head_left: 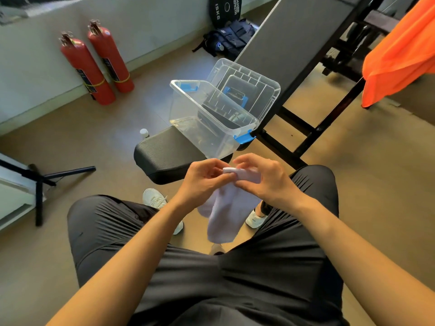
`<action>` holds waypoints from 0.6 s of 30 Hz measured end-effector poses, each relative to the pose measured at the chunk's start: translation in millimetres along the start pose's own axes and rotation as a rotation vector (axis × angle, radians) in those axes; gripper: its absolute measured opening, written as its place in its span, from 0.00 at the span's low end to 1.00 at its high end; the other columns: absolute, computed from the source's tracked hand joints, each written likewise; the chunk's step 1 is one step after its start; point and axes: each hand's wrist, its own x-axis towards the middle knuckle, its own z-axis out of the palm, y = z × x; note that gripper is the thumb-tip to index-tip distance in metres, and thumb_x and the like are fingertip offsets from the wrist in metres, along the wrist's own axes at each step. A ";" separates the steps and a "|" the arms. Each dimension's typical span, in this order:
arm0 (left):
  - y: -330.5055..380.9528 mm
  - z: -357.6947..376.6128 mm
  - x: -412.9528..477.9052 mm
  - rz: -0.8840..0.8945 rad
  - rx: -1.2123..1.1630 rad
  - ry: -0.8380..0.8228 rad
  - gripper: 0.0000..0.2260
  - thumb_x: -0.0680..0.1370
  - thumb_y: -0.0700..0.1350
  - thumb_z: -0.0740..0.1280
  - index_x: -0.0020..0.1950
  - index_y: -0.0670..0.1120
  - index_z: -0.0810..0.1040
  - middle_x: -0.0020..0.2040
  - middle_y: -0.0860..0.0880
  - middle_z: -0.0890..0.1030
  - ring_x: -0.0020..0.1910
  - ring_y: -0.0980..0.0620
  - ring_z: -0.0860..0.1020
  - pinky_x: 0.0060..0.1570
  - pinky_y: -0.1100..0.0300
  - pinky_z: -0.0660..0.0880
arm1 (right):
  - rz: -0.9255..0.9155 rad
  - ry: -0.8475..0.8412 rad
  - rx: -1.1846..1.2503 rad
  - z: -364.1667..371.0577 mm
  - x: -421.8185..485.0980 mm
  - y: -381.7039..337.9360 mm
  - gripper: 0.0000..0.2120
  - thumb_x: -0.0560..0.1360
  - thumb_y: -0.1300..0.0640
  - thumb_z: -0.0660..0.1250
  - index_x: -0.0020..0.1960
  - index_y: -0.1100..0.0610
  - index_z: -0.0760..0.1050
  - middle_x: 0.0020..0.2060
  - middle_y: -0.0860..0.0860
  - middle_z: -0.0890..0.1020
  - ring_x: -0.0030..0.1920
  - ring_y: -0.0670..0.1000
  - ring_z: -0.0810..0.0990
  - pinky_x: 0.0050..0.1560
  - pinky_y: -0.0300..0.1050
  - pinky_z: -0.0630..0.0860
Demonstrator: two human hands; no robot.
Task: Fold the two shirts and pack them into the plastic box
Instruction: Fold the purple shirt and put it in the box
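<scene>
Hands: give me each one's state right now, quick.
Left hand: closed on the pale cloth.
Right hand: closed on the same cloth's top edge.

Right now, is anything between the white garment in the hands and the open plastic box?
Nothing visible. The white garment hangs from both hands, and the plastic box sits open and empty just beyond, its lid propped behind.

Soft, even daylight with faint shadows; wide-angle bending at the edges, slight blur, glare on the floor (146,107).
</scene>
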 end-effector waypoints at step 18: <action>-79.2 46.9 -12.6 -0.047 0.311 0.076 0.29 0.69 0.58 0.77 0.66 0.52 0.74 0.59 0.52 0.81 0.56 0.50 0.79 0.54 0.48 0.79 | 0.029 0.299 0.134 -41.9 -2.6 -17.3 0.12 0.76 0.54 0.73 0.54 0.61 0.80 0.46 0.50 0.83 0.46 0.48 0.79 0.42 0.29 0.75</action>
